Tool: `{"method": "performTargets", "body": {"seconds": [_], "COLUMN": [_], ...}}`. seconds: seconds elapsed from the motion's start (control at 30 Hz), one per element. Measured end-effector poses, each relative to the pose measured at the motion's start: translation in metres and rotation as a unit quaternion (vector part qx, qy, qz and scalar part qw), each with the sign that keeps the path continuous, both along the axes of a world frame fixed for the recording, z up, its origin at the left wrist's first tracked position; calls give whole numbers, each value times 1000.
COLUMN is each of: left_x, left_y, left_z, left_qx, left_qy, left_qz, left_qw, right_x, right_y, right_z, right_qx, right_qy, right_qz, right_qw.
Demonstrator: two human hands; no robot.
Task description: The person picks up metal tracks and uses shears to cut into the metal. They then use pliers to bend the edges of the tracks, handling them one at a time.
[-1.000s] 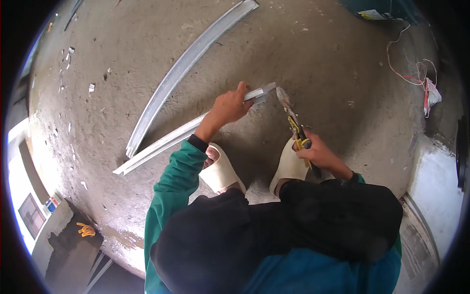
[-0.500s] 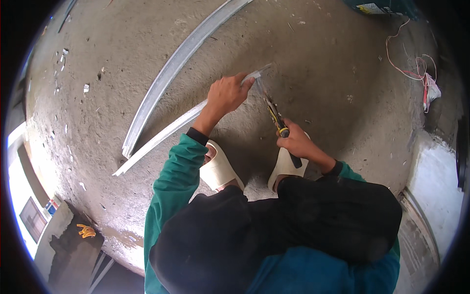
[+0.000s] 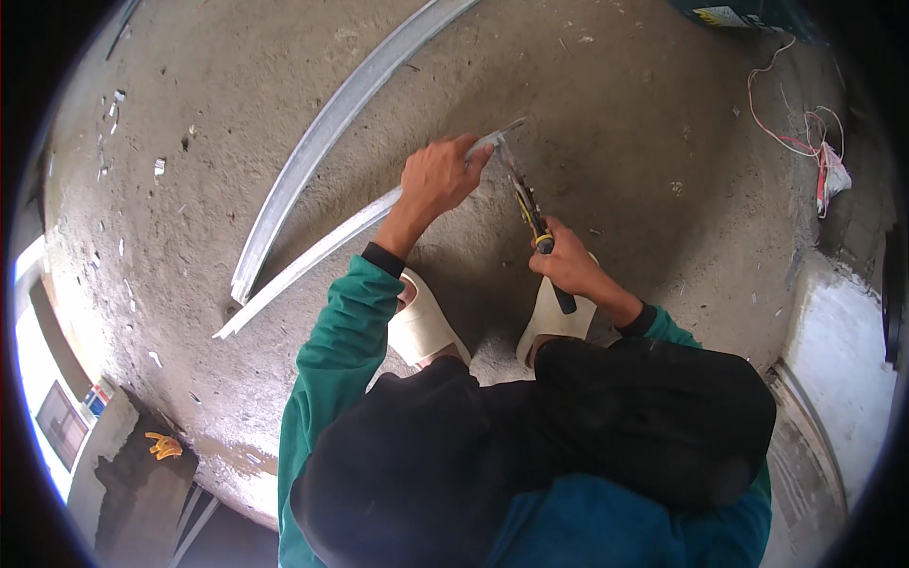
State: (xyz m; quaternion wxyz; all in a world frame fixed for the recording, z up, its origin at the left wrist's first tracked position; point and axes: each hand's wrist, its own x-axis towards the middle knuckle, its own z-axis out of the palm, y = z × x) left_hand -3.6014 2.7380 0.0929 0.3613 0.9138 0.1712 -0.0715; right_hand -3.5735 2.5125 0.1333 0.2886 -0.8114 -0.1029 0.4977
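My left hand [image 3: 437,178] is closed around a narrow galvanized metal strip [image 3: 327,248], gripping it near its far end. The strip looks like a light channel profile and slants down to the near left. In my right hand [image 3: 571,258] are tin snips [image 3: 527,204] with black and yellow handles. Their blades point away from me and meet the strip's far end just past my left fingertips. Whether the blades are fully closed is too small to tell.
A longer, wider metal channel [image 3: 320,137] lies on the rough concrete floor, left of the strip. Small metal scraps [image 3: 159,167] are scattered at the left. Thin red and white wire [image 3: 816,137] lies at the far right. My cream slippers [image 3: 426,322] are just below my hands.
My right hand and the snips have shifted slightly, with the blades still at the strip's end. My left hand keeps its hold in nearly the same place.
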Motion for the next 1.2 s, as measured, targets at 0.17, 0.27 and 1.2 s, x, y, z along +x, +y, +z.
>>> {"method": "performTargets", "body": {"seconds": [0.17,0.27,1.2], "left_x": [1,1,-10], "left_y": [1,1,-15], "left_z": [1,0,-24], "left_qx": [6,6,110], "left_qy": [13,5,-163], "left_qz": [-1,-1,10], "left_qw": [1000,1000,980], "right_x": [0,-1,-6], "right_y": [1,1,7], "right_z": [-2,-2,-20], "right_qx": [6,13,-2], "right_qy": [-9,-16,-34], "right_qz": [2,-1,-27], "right_qw": [1000,1000,999]}}
